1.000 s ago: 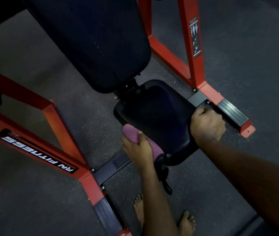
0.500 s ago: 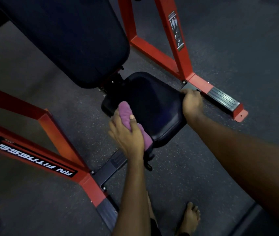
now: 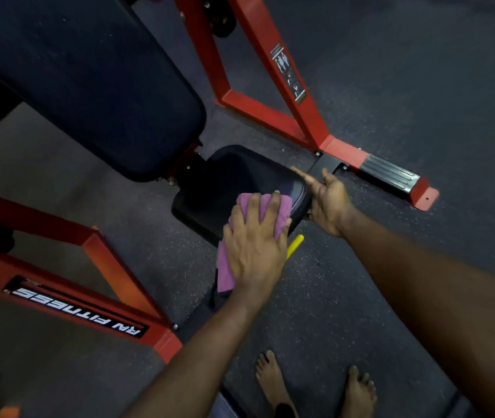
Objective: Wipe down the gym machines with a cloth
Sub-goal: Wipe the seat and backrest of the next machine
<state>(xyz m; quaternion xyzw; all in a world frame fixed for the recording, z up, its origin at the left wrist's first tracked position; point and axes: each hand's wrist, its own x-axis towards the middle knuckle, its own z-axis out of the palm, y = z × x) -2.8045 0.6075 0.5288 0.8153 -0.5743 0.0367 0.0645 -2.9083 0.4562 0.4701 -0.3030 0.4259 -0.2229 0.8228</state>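
Note:
A red-framed gym bench has a black seat pad (image 3: 228,182) low in the middle and a large black back pad (image 3: 89,82) above it at the upper left. My left hand (image 3: 255,245) lies flat, fingers spread, pressing a pink cloth (image 3: 255,206) onto the near right part of the seat; the cloth's tail hangs down past the seat's front edge. My right hand (image 3: 327,203) rests against the seat's right edge, fingers extended along it and thumb up. A yellow lever tip (image 3: 294,245) pokes out from under the seat, just right of my left hand.
Red frame legs (image 3: 276,95) angle down to a ribbed black foot plate (image 3: 388,173) on the right. Another red frame (image 3: 113,267) with a white-lettered label runs along the left. Dark speckled rubber flooring (image 3: 406,86) surrounds the machine. My bare feet (image 3: 273,384) stand below.
My left hand has slid the cloth from the seat's left side across to its near right part. My right hand has loosened from gripping the far corner to lying along the right edge.

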